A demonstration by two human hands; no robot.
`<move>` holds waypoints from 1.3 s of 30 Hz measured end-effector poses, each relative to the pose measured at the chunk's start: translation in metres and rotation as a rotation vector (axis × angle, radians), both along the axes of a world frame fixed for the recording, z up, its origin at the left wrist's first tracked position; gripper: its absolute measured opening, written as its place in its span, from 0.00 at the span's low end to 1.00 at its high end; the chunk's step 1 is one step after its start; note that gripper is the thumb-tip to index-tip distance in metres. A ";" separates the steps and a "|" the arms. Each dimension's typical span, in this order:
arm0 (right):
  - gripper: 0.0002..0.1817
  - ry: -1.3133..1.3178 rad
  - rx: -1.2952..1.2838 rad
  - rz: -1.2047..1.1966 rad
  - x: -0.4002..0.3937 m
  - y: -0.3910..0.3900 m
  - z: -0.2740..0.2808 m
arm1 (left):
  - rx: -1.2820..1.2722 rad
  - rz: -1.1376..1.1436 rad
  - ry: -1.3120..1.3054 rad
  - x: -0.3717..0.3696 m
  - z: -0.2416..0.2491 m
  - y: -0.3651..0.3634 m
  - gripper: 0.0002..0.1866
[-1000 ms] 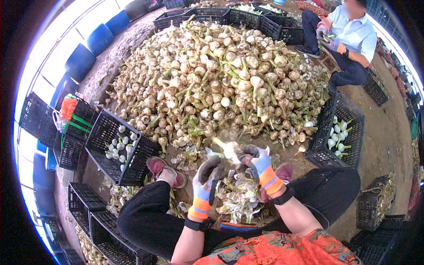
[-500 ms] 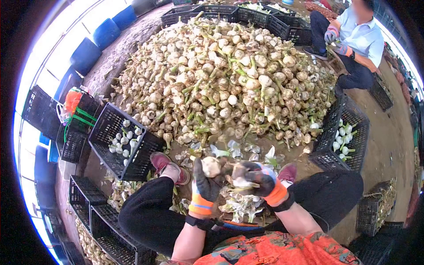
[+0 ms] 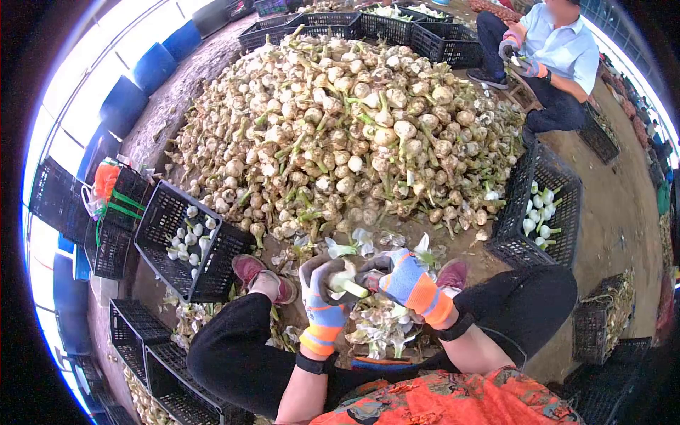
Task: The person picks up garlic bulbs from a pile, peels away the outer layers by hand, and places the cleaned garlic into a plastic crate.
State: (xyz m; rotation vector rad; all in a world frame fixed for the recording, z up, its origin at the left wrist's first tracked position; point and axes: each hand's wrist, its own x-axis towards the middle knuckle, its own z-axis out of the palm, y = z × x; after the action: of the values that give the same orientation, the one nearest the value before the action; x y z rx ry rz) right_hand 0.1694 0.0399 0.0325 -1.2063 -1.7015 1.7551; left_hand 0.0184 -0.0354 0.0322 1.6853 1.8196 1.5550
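My left hand [image 3: 323, 287], in a grey, blue and orange glove, is wrapped round a garlic bulb [image 3: 344, 279] whose cut pale-green stem points to the lower right. Close against the bulb's right side is my right hand [image 3: 405, 280], gloved alike, its fingers curled. What lies between those fingers is hidden. Below both hands, peeled garlic skins [image 3: 382, 327] lie heaped between my legs. Straight ahead rises a big pile of unpeeled garlic [image 3: 340, 134] with stems on.
Black crates with peeled white garlic stand at left [image 3: 159, 219] and right [image 3: 570, 205]. More crates [image 3: 170, 368] sit at lower left, others line the pile's far side. A gloved co-worker [image 3: 559, 53] sits at upper right. Blue barrels [image 3: 122, 106] line the left wall.
The left hand has turned the bulb so its stem now points toward me. My right hand has rotated, showing the back of its glove, and closed in on the bulb. The view has shifted slightly.
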 end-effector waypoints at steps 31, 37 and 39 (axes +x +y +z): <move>0.13 -0.330 0.240 -0.008 -0.003 0.000 0.009 | -0.080 -0.068 -0.441 0.001 -0.033 -0.007 0.16; 0.10 -0.281 0.233 -0.030 -0.009 -0.002 -0.054 | -0.066 -0.049 -0.172 0.008 -0.024 -0.006 0.15; 0.10 -0.273 0.210 -0.041 -0.008 -0.003 -0.058 | -0.054 -0.061 -0.049 0.003 -0.031 -0.006 0.13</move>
State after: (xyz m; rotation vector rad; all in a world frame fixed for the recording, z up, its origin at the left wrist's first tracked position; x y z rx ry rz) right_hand 0.1613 0.0370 -0.0255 -1.4222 -1.9418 1.3972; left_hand 0.0212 -0.0414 0.0008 1.6484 1.7535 1.4950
